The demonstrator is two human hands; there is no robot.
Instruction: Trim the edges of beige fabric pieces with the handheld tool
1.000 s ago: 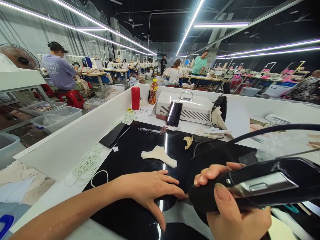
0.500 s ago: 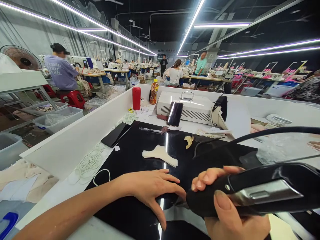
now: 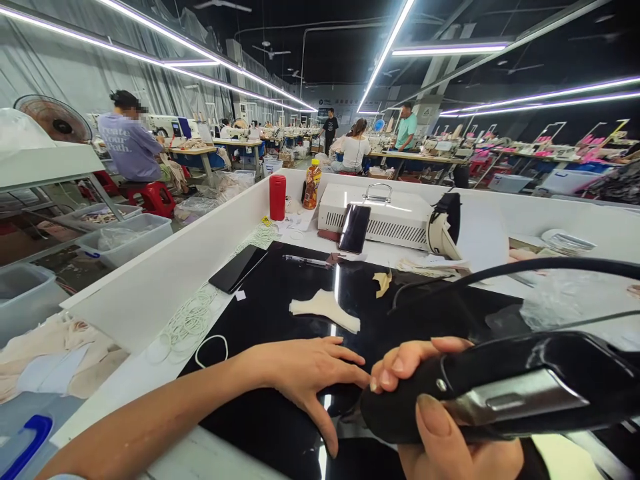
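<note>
My right hand (image 3: 450, 433) is wrapped round a black corded hand tool (image 3: 480, 387) with a silver plate on its side. The rounded front end of that tool is close to the fingertips of my left hand (image 3: 313, 373), and its working tip is hidden. My left hand lies with fingers spread over the glossy black sheet (image 3: 270, 427). Just beyond it is a cream, curved cut piece (image 3: 325, 311), apparently several layers thick. A small tan scrap (image 3: 383, 283) lies to the right of that piece.
At the back stand a white metal box (image 3: 380, 213), a propped phone (image 3: 354, 229), a red container (image 3: 277, 197) and a drink bottle (image 3: 312, 185). A black tablet (image 3: 238, 268) and coiled pale cord (image 3: 187, 317) lie left. The tool's cable (image 3: 540, 263) arches right. Co-workers sit beyond.
My right hand and the tool have moved slightly left, closer to my left fingertips. The whole view has shifted a little; the left hand keeps its spread pose.
</note>
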